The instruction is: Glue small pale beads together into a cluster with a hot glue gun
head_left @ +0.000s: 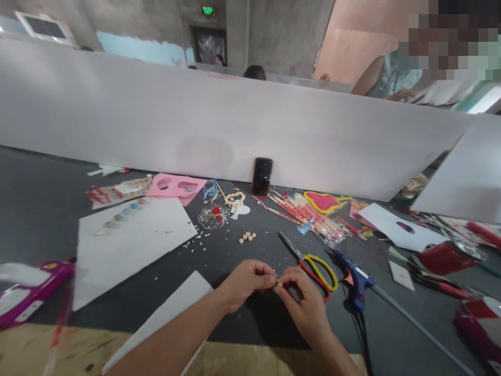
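Dark tabletop beneath both hands: the left hand and right hand grip a tiny bead cluster between their fingertips. Yellow-handled scissors lie at 2 o'clock, a blue glue gun at 3 o'clock, loose beads at 12 o'clock, and a phone farther off at 12 o'clock, propped against a white board.

A tiny pale bead cluster pinched between left hand and right hand.
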`<state>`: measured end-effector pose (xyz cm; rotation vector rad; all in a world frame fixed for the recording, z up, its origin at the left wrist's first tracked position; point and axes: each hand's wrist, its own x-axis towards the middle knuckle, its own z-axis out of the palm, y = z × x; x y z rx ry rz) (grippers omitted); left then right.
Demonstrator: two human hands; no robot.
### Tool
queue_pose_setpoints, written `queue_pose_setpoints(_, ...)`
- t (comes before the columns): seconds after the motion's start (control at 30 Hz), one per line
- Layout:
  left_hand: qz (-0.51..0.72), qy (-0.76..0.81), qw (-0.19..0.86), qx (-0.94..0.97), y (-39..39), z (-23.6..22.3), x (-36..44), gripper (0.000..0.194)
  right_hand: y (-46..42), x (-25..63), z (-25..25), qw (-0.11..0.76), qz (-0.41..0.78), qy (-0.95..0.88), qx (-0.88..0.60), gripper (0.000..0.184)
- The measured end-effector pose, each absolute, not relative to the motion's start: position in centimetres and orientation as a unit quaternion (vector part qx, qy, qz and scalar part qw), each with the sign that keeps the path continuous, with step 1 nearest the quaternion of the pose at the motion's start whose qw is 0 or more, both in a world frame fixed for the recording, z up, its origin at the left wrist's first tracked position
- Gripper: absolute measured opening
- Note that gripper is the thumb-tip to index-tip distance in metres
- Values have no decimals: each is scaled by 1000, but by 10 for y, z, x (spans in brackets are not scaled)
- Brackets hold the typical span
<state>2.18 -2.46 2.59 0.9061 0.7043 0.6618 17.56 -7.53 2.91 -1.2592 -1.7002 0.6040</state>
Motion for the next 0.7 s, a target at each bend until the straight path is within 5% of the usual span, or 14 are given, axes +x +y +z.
queue_pose_setpoints(0.7,314,342,778,423,-25,29,21,33,-79,176,29,463,265,-678,-506,11)
